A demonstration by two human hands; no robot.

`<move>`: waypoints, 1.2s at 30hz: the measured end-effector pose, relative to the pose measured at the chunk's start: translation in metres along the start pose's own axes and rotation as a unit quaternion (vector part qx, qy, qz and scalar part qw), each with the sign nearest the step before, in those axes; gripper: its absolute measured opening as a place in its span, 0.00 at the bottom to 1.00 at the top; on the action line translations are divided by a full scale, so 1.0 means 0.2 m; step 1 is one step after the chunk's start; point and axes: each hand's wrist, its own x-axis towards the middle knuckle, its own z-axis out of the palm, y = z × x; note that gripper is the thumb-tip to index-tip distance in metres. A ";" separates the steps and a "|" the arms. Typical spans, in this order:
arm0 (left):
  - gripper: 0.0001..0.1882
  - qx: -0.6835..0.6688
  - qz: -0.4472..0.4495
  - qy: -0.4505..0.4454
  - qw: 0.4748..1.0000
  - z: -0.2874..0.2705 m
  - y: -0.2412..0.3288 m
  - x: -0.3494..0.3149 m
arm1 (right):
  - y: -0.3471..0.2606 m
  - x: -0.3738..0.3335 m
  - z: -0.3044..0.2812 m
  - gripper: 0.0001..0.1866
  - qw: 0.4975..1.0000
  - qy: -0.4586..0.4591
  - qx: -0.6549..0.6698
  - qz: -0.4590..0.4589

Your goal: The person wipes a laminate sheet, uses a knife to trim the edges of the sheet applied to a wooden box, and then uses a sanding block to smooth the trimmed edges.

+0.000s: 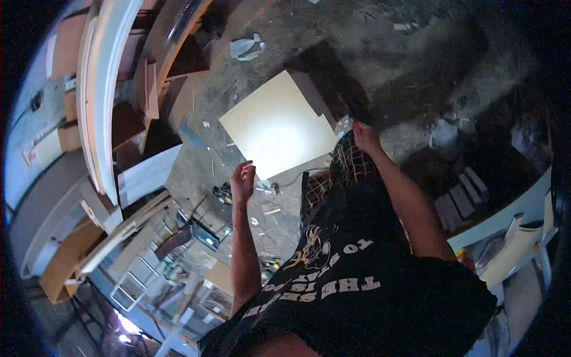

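A pale cream box-shaped cabinet [256,122] stands on the floor before me, its flat top lit by a bright round patch. Its right side is in shadow and shows a small notch along the edge. My left hand [242,180] is at the cabinet's near left corner, fingers curled in; whether they hold anything small is hidden. Off the cabinet's right corner, my right hand [367,138] is closed in a fist. Something red shows at its fingers, and a thin dark shape seems to reach forward from them, too dim to name.
Long boards [98,107] and wooden panels stand at the left. A metal frame [134,282] and clutter fill the lower left. Crumpled plastic [247,47] lies beyond the cabinet, more plastic [443,134] at the right. Stacked strips [461,196] and a cable [291,183] lie nearby.
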 end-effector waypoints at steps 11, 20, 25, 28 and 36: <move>0.15 0.371 0.349 -0.239 0.827 0.89 0.08 1.23 | -0.25 -0.01 0.72 0.21 0.989 0.069 0.134 -0.004; 0.12 0.544 0.438 -0.375 0.610 1.30 -0.13 1.95 | -0.32 0.05 1.03 0.24 0.970 0.124 0.203 0.041; 0.13 0.539 0.397 -0.419 0.613 1.40 -0.15 2.01 | -0.27 0.12 0.98 0.25 0.967 0.076 0.228 0.079; 0.14 0.547 0.358 -0.428 0.624 1.36 -0.18 2.06 | -0.34 0.09 0.95 0.27 0.982 0.066 0.156 0.079; 0.14 0.581 0.296 -0.418 0.632 1.46 -0.18 2.07 | -0.31 0.14 1.02 0.29 0.976 0.102 0.170 0.092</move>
